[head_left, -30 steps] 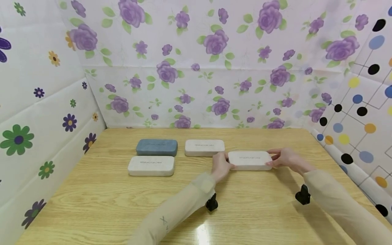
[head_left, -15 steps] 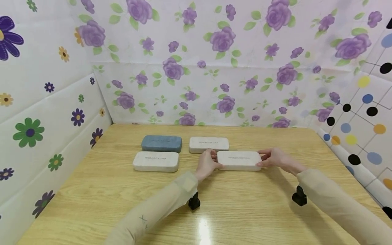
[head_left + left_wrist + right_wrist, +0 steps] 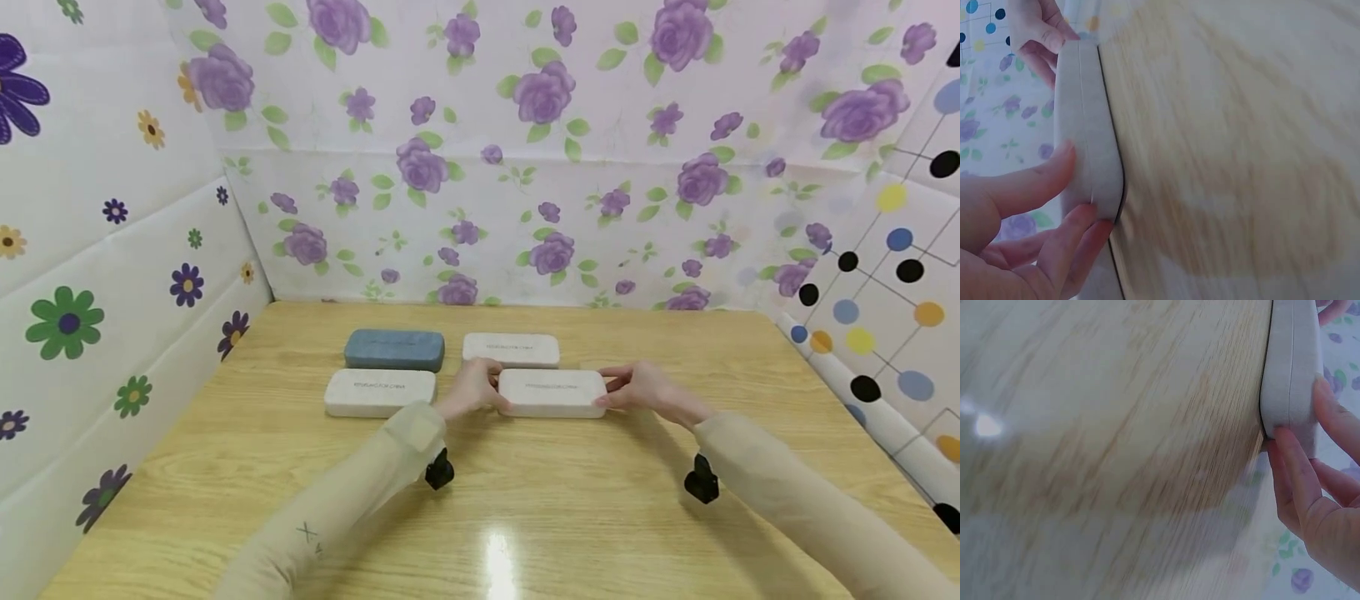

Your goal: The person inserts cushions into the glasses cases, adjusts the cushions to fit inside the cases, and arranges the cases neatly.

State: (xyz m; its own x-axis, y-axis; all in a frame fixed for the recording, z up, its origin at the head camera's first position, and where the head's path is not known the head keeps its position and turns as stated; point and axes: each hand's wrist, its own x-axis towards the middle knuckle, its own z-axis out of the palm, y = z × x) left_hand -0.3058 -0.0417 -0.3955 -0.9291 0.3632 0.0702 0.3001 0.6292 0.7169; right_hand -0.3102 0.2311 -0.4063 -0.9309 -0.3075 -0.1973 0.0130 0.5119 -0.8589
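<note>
A long white glasses case (image 3: 552, 393) with rounded corners and small lettering on its lid lies between my two hands, right of the middle of the table. My left hand (image 3: 474, 388) grips its left end, thumb and fingertips bent against it. On the opposite end, my right hand (image 3: 643, 393) pinches the case the same way. A lengthwise seam runs along the side of the case (image 3: 1088, 106) in the left wrist view. From the right wrist, fingers (image 3: 1294, 465) show pressed to the end of the case. Whether its underside touches the table cannot be told.
Directly behind the held case sits another white case (image 3: 510, 348). To the left, a blue case (image 3: 393, 348) stands behind a third white case (image 3: 381, 393), close to my left hand. The wooden table (image 3: 570, 517) meets a flowered cloth wall (image 3: 480, 208) at the back.
Both hands have moved left together, carrying the white glasses case from the right to in front of the rear white case. The other cases keep their places; the head view has shifted slightly.
</note>
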